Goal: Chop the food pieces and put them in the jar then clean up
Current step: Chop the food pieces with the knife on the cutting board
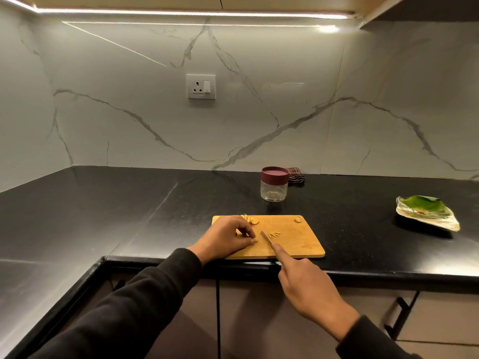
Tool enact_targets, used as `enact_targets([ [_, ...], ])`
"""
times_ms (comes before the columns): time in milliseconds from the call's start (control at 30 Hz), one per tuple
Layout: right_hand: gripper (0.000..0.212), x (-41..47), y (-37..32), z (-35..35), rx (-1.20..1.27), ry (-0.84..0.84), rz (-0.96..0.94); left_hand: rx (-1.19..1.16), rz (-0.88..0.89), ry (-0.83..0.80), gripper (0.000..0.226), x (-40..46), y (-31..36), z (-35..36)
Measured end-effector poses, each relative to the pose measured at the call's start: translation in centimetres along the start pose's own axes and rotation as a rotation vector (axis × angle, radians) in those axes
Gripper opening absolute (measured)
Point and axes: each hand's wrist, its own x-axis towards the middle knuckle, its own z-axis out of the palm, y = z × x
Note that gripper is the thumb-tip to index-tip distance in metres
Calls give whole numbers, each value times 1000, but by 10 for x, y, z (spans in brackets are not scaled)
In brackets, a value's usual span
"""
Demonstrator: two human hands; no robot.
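The right hand is nearest the camera, below the counter edge, its fingers curled round the green handle of a knife and the forefinger stretched along the top of it. The blade reaches up and left over the wooden cutting board, its tip close to a small heap of pale chopped food pieces.

The left hand rests on the left end of the board, knuckles up, fingertips curled down and pinching a small pale piece against the wood just left of the blade. More sliced rounds lie at the board's far left edge, partly behind that hand, and one lone slice sits near the far right corner. Both arms wear dark sleeves.

The board lies on a black countertop, its near edge close to the counter's front. Behind it, apart from it, stands a clear jar with its maroon lid on; a few pale bits show at its bottom. A dark checked cloth lies just behind the jar by the marble wall. Well to the right is a leaf plate holding a small pale scrap. A wall socket is set in the backsplash.
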Motion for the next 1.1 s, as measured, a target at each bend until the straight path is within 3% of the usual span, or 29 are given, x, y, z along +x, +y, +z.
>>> enact_targets([
  [433, 56, 15, -12, 1, 68, -30, -50, 405, 154, -208, 12, 21, 22, -20],
  [933, 56, 12, -20, 9, 85, -33, -42, 358, 94, -151, 9, 20, 20, -14],
  [1100, 57, -11, -16, 0, -47, -23, -32, 329, 89, -138, 7, 18, 20, -15],
])
